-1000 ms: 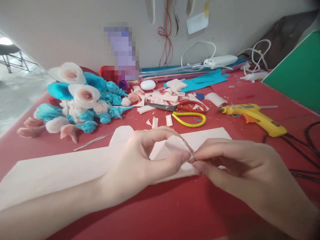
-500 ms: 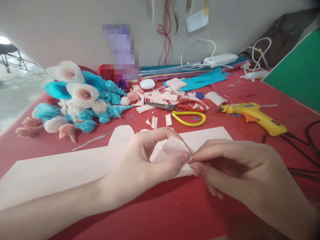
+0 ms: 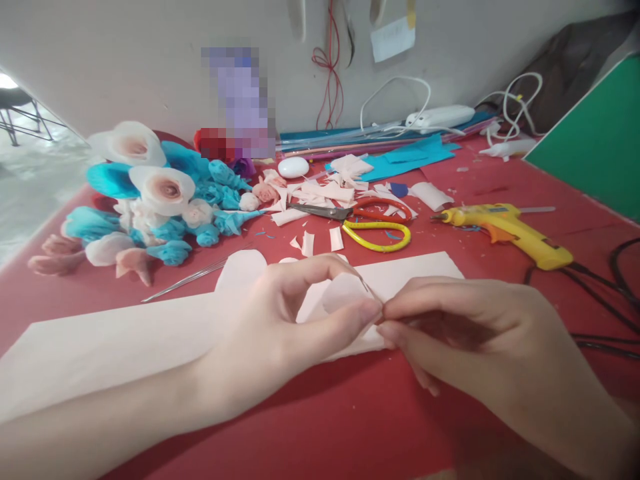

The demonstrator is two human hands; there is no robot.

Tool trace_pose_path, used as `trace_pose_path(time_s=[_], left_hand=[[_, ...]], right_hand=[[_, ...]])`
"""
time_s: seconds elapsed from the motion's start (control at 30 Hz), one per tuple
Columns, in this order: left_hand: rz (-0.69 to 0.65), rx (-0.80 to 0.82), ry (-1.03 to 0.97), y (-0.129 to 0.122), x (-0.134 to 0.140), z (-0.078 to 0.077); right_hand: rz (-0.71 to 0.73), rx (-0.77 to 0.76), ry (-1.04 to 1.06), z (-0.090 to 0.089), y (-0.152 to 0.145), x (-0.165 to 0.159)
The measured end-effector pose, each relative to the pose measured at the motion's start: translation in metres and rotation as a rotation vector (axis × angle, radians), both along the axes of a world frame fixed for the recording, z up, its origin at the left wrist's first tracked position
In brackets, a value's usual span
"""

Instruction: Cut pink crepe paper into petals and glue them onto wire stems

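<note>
Between my two hands is a pale pink paper petal (image 3: 345, 295), curved and thin. My left hand (image 3: 295, 320) pinches its right edge between thumb and fingers. The fingertips of my right hand (image 3: 465, 333) are pressed together at that same edge, touching my left thumb; part of what they grip is hidden. Beneath my hands lies a long pale paper strip (image 3: 125, 333). A rounded petal piece (image 3: 243, 270) rests on the strip just beyond my left hand.
Scissors (image 3: 377, 235) with one red and one yellow handle lie behind my hands among paper scraps (image 3: 325, 193). A yellow glue gun (image 3: 510, 230) is at right, its cord trailing. Blue and pink paper flowers (image 3: 165, 190) pile up at left, near thin wires (image 3: 185, 280).
My hands stay in nearly the same place. The petal's edge has tilted slightly between my fingertips, and the view has shifted a little.
</note>
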State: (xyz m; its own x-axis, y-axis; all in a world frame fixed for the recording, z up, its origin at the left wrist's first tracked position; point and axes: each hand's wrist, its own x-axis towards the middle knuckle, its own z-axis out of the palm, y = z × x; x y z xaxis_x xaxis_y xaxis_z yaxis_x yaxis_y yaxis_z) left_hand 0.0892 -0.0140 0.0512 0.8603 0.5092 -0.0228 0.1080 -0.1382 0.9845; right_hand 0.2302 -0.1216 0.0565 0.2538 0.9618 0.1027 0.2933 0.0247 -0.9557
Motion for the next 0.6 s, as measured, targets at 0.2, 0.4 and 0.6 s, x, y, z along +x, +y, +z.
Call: trace_pose_path(time_s=[0.2,0.4,0.6], left_hand=[[0.035,0.053,-0.021,-0.0008,0.0006,-0.0002],[0.051,0.111,-0.032,-0.0024,0.0007,0.0013],[0.052,0.139,-0.056,-0.0037,0.0031,0.0031]], right_hand=[[-0.003,-0.06,0.048,0.0009,0.0017,0.0014],[0.031,-0.089,0.041,0.0013,0.0029,0.0012],[0.059,-0.059,0.029,0.0026,0.0041,0.0011]])
